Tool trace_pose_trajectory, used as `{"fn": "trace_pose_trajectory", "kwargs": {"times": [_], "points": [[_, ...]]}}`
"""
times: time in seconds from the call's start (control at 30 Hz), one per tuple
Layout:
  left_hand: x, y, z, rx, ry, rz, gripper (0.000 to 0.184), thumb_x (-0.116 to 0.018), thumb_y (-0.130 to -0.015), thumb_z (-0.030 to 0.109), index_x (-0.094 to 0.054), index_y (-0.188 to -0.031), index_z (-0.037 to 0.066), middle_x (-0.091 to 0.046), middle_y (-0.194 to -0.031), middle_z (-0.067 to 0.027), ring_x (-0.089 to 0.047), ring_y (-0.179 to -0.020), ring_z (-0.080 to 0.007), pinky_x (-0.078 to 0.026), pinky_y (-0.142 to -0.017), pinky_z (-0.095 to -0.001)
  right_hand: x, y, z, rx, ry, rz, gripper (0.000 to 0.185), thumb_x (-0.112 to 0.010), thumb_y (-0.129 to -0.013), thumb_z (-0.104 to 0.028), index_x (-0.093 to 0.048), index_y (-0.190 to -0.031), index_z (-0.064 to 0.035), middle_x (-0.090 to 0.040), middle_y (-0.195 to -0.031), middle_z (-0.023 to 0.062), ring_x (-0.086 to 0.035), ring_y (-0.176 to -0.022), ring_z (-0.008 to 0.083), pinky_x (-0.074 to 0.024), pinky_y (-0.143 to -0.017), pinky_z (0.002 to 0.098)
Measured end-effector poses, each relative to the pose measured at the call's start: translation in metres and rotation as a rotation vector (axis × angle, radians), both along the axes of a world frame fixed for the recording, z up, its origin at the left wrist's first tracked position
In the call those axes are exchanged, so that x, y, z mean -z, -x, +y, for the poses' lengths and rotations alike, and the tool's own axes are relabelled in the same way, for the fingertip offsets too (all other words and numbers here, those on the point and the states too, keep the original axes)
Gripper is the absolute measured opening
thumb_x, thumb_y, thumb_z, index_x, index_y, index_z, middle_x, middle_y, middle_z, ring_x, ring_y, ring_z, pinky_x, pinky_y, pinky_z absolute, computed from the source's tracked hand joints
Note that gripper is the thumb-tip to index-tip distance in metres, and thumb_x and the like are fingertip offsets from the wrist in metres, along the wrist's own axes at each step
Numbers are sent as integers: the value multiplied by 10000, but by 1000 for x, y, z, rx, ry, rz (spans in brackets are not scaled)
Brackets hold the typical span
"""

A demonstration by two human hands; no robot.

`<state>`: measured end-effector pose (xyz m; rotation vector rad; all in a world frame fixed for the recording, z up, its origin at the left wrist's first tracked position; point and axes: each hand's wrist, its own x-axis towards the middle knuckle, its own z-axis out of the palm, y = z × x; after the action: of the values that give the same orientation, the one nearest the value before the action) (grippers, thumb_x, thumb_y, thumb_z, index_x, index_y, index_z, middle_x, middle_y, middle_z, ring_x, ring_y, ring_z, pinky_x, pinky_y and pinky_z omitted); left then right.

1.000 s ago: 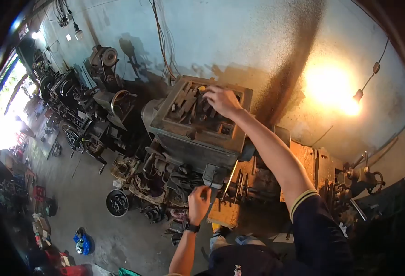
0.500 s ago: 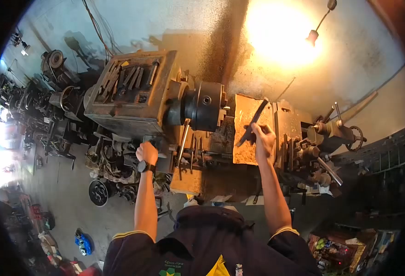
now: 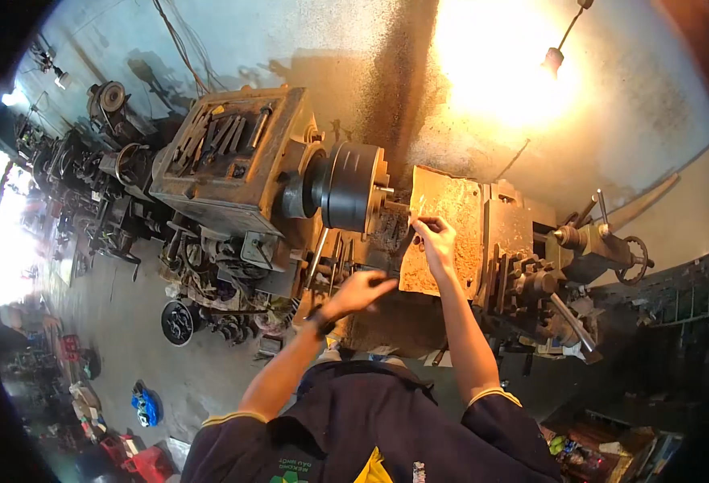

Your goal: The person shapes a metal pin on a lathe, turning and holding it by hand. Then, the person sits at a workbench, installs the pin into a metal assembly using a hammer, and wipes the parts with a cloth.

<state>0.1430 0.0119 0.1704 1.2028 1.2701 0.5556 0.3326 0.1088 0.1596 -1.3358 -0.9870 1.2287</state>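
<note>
A large dark lathe chuck sits at the middle, with a short metal piece sticking out to its right. My right hand is closed in a pinch just right of that piece. A dark bar shows in part at its fingertips, largely hidden by the hand; whether it touches the metal piece I cannot tell. My left hand, slightly blurred and holding nothing, reaches rightward below the chuck with its fingers apart. A chip-covered sheet lies behind and right of my right hand.
Several metal tools lie on the headstock at left. A tailstock with a handwheel stands at right, near the tool post. A lever rises below the chuck. A lit bulb hangs by the wall.
My left hand has left the headstock's front and moved right, below the chuck. My right hand has moved left and lowered the dark bar toward the chuck. The view has shifted slightly.
</note>
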Motion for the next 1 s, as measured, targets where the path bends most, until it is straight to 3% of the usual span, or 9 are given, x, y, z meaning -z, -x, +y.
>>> {"fn": "trace_pose_trajectory", "kwargs": {"times": [0.03, 0.07, 0.13, 0.2, 0.33, 0.53, 0.57, 0.7, 1.0], "points": [[14, -18, 18, -34, -185, 91, 458, -664, -889, 367, -601, -1087, -41, -656, -1009, -120, -637, -767, -124, -511, -590, -260, 4, 1, 10, 3, 3, -26, 184, -709, -837, -129, -649, -910, 30, -654, -761, 64, -570, -582, 86, -417, -479, 226], [14, -36, 31, -232, 113, -322, 363, -663, -902, 305, -592, -1067, -11, -643, -977, -74, -637, -815, -154, -525, -641, -270, 5, 2, 20, 7, 5, -52, 183, -706, -837, -123, -651, -915, 33, -655, -761, 67, -561, -573, 80, -405, -462, 220], [32, -63, 55, -455, 284, -898, 277, -641, -920, 231, -578, -1108, 38, -613, -1041, -44, -605, -968, -186, -539, -766, -344, 3, 5, 37, 15, 1, -92, 168, -708, -820, -107, -676, -927, 18, -682, -803, 72, -567, -604, 84, -421, -483, 232], [21, -79, 67, -565, 294, -1022, 269, -662, -903, 285, -608, -1045, 64, -613, -954, -20, -596, -902, -173, -505, -806, -368, 1, 7, 50, 21, -38, -152, 168, -710, -814, -105, -684, -935, 9, -689, -819, 66, -568, -617, 85, -429, -508, 239], [64, -87, 94, -742, 346, -1378, 149, -604, -940, 198, -627, -1031, 83, -625, -923, -31, -590, -814, -164, -503, -765, -321, 1, 6, 75, -52, 34, -64, 204, -725, -793, -98, -688, -945, 33, -690, -840, 75, -594, -703, 110, -473, -618, 259], [75, -92, 114, -839, 249, -1332, 177, -568, -962, 194, -625, -1070, 66, -624, -954, -41, -582, -919, -165, -494, -813, -355, -4, 8, 102, -384, -56, -353, 340, -717, -811, -121, -656, -1118, 10, -703, -1015, 110, -651, -892, 164, -511, -764, 300], [83, -93, 118, -832, 198, -1326, 237, -557, -967, 206, -599, -1137, 47, -623, -1046, -73, -586, -990, -203, -503, -859, -388, -6, 6, 107, -458, -57, -491, 496, -791, -731, -211, -643, -1152, 6, -694, -1015, 119, -660, -891, 217, -504, -820, 335], [78, -95, 126, -916, 218, -1226, 284, -570, -959, 218, -578, -1174, 32, -605, -1105, -115, -587, -1009, -261, -513, -868, -425, -10, 5, 122, -637, -72, -758, 592, -800, -704, -343, -640, -1158, 1, -687, -1022, 160, -648, -908, 232, -499, -809, 351], [94, -93, 137, -915, 232, -1208, 214, -558, -970, 220, -601, -1112, 66, -628, -1036, -59, -601, -967, -225, -525, -820, -406, -10, 10, 131, -743, -108, -772, 469, -751, -735, -305, -668, -1054, 28, -693, -976, 176, -657, -897, 269, -500, -804, 363]]}}
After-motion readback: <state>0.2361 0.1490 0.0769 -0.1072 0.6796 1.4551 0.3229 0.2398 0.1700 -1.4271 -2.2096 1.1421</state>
